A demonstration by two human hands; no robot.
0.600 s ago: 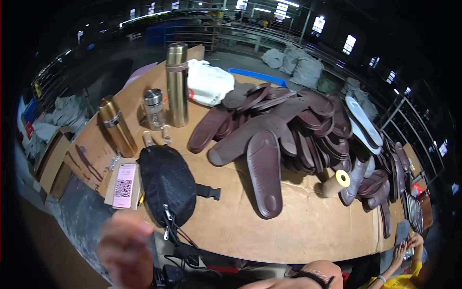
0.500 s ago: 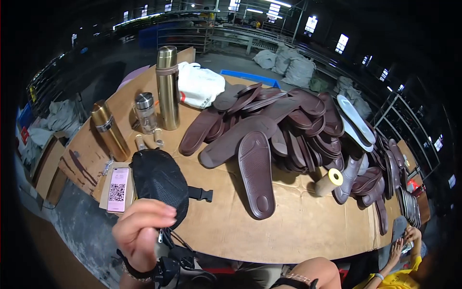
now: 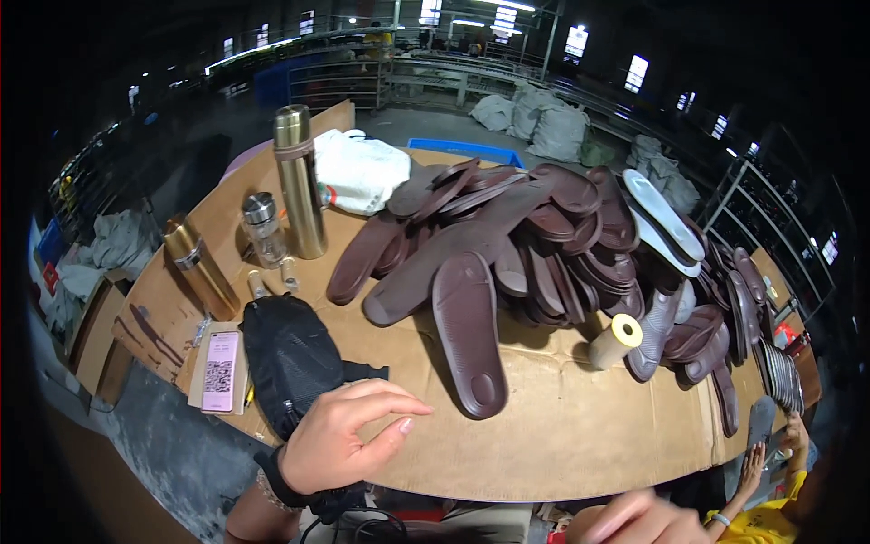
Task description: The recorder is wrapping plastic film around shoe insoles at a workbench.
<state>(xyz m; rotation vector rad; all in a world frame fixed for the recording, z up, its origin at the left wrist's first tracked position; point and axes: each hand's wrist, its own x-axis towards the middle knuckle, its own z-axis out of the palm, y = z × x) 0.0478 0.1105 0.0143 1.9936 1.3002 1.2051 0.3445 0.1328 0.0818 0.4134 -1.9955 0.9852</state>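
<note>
My left hand [image 3: 353,433] hovers over the near edge of the cardboard-topped table [image 3: 544,444], palm down, thumb and fingers apart, holding nothing. It is close to a black zippered waist bag [image 3: 285,358]. Just beyond its fingertips lies a single dark brown shoe insole [image 3: 468,331], heel end toward me. Low at the front edge, my right hand [image 3: 648,524] is partly cut off and smeared, its fingers bent; whether they hold anything is hidden. Behind the single insole rises a heap of brown insoles [image 3: 571,208], with light blue insoles [image 3: 662,218] lying on its right side.
A yellow-rimmed roll [image 3: 616,342] stands right of the single insole. At left are a tall flask [image 3: 301,195], a gold flask [image 3: 199,267], a glass bottle [image 3: 264,231] and a phone [image 3: 219,372]. A white bag [image 3: 362,172] sits behind. At right, a co-worker's hands [image 3: 757,467] hold an insole.
My left hand has moved right from over the waist bag and its fingers have opened out. The right hand has come into view at the lower edge. The view has shifted slightly.
</note>
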